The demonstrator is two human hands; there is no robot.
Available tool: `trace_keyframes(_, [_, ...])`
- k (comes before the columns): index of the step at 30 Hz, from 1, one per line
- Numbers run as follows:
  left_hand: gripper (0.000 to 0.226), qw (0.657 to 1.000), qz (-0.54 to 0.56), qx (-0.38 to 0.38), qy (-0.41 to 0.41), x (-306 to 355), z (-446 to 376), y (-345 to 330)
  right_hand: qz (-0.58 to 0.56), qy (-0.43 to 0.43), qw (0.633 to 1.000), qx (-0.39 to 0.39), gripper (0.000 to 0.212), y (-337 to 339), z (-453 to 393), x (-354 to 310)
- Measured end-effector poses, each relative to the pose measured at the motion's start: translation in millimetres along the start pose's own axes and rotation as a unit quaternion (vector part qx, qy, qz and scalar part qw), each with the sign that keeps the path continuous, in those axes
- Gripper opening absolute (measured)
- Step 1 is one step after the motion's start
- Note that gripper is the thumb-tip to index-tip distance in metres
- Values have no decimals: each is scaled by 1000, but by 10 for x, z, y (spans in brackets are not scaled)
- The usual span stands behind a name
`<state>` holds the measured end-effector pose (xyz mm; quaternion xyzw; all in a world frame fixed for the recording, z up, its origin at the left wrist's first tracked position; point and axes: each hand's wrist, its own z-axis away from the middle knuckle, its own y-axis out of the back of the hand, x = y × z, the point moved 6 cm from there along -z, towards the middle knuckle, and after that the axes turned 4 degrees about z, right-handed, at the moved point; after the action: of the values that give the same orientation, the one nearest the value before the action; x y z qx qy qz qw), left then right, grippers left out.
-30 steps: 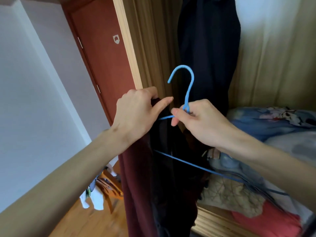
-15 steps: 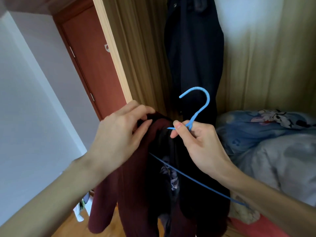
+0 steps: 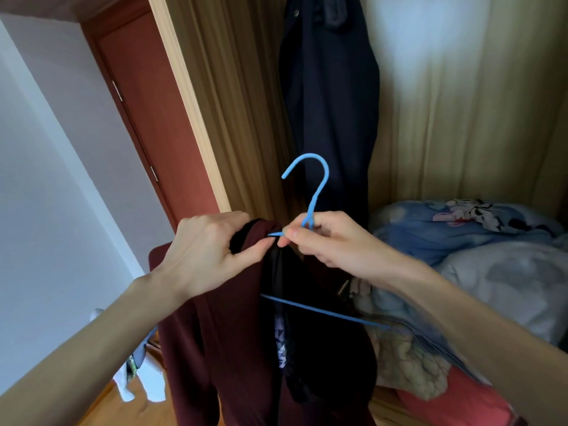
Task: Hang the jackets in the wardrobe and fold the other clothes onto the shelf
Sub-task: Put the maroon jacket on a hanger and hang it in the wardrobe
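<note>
**Maroon jacket held on a blue hanger at the wardrobe opening**

No brand, label or legible writing shows anywhere; a small pale printed patch inside the jacket's dark lining is too blurred to read.

The left hand (image 3: 209, 250) grips the shoulder of the maroon jacket (image 3: 227, 342), thumb and fingers pinching the cloth bunched at the collar. The right hand (image 3: 325, 241) is just beside it, nearly touching, fingers curled round the neck of the blue hanger (image 3: 316, 192), whose hook rises above that hand. The hanger's lower bar runs below both hands, slanting under the right forearm. The jacket hangs down from the two hands, its body falling beneath the left wrist, black lining showing between the hands.

Behind and above the right hand a dark navy garment (image 3: 329, 103) hangs inside the wardrobe (image 3: 461, 118). To the right of the right hand lies piled bedding (image 3: 491, 265); under the right forearm, crumpled clothes and something red.
</note>
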<state>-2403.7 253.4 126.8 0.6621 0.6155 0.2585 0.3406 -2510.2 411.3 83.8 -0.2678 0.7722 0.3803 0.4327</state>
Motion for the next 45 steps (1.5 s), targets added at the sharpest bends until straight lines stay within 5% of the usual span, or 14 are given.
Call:
trace_keyframes(5, [50,996,28,64,53,-80,91,126,-154,-102,965,-187,49,349,89,477])
trace_keyframes(11, [58,987,29,129,95,-76,122,383,42,-120,963,-239,86,-127,189,944])
trace_keyframes(18, [62,967,118,180,137,24,179,625,134,-59,988,-56,75,-579,72,941])
trace_keyframes(22, [65,956,147,185,174,60,232,666,231,-53,971,37,76,-714,-24,1042])
trace_keyframes(25, [60,944,162,188,216,10,343,700,319,-91,943,17,76,-608,-23,1172])
trace_keyframes(27, [55,941,165,185,229,-4,445,721,384,-129,914,-4,61,-440,27,1311])
trace_keyframes(30, [58,942,167,162,243,-68,679,683,350,-102,929,64,31,-25,59,1388])
trace_keyframes(33, [71,949,126,128,260,-196,907,635,342,-45,926,154,34,477,8,1242])
trace_keyframes(38, [60,969,12,120,214,-237,944,634,382,-19,914,137,42,923,-110,692])
trace_keyframes(45, [54,963,-100,158,192,-205,832,568,440,4,862,250,18,1092,-28,43])
